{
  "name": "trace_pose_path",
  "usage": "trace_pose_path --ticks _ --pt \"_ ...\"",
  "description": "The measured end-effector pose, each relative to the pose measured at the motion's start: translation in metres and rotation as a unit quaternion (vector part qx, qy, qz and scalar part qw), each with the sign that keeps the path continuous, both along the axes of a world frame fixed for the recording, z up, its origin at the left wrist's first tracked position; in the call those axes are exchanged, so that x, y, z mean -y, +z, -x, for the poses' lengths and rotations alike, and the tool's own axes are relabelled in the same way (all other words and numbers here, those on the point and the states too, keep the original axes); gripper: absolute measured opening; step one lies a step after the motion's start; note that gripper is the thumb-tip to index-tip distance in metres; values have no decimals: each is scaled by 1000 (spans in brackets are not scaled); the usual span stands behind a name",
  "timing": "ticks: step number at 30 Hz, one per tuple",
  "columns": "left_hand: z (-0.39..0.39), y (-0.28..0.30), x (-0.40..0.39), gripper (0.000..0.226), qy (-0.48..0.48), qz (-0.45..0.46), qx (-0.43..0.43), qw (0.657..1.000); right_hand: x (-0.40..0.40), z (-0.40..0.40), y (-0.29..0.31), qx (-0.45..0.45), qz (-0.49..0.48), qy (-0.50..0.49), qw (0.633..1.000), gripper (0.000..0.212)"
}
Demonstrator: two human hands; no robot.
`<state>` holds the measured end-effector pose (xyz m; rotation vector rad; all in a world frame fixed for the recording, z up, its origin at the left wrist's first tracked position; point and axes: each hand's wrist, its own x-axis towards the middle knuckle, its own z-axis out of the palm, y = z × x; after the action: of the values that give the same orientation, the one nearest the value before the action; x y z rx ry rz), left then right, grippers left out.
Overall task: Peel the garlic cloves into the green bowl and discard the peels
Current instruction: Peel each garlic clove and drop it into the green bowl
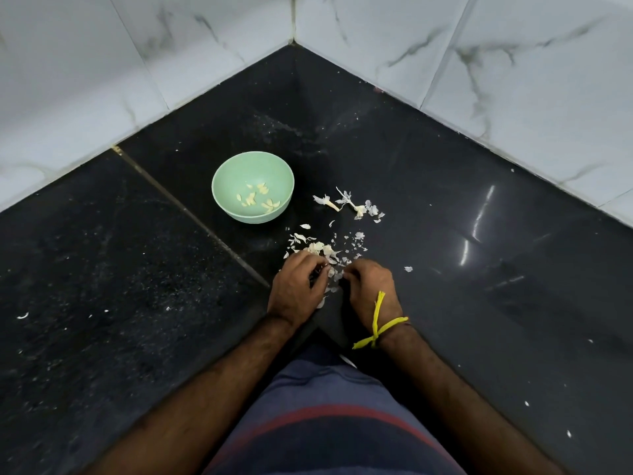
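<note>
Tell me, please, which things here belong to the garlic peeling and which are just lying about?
Job: green bowl holding peeled cloves; peel pile; garlic stems; left hand; right hand.
Lying about: yellow wrist thread; white specks on the counter.

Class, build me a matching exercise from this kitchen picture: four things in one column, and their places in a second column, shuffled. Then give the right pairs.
Things:
1. peeled cloves
2. green bowl
3. yellow thread
4. garlic stalks

Places:
A. tied round the right wrist
B. on the black counter, right of the bowl
C. inside the bowl
D. on the counter, beyond the left hand

Pairs: 1-C, 2-D, 3-A, 4-B
</note>
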<state>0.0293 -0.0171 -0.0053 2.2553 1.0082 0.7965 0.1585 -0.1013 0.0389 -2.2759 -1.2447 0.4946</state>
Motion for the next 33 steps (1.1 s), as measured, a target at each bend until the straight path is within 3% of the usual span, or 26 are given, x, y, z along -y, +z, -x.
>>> trace_pose_path --ticks 7,20,27,33 --pt "-1 0 1 8 -1 -16 -7 1000 8 -12 8 -69 -42 -60 995 10" --pt "-1 1 1 11 -10 10 -16 1000 3 -16 12 -37 55 -26 997 12" --pt "-1 2 0 8 -11 8 -22 1000 4 -8 5 6 -7 -18 1000 8" --pt "0 2 1 8 -14 2 -17 1000 4 -10 10 -26 -29 9 999 13"
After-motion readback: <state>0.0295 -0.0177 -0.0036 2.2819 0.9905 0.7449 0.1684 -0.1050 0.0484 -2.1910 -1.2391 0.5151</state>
